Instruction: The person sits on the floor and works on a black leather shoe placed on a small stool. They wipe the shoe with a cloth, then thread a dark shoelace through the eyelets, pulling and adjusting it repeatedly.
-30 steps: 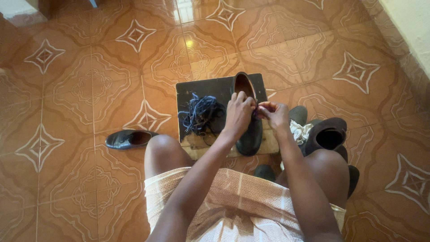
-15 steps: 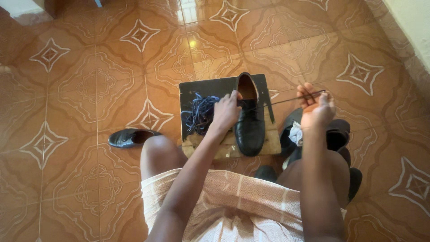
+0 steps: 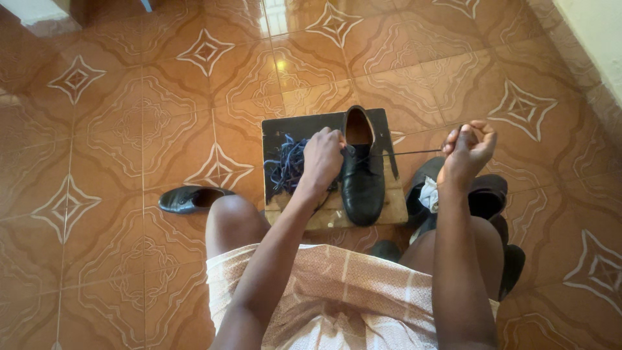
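Lace (image 3: 414, 153) pinched taut in closed right-hand fingers (image 3: 468, 133); left hand (image 3: 322, 155) pressed, fingers curled, on black shoe (image 3: 363, 175) atop board (image 3: 304, 126).

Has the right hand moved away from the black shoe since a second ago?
Yes. The right hand has pulled rightward, off the black shoe, drawing the lace taut.

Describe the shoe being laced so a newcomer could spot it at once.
On the orange patterned tile floor lies a dark wooden board. The black leather lace-up shoe stands on it, beside a blue lace tangle. Unlike the other black shoes on the floor, the left hand steadies it.
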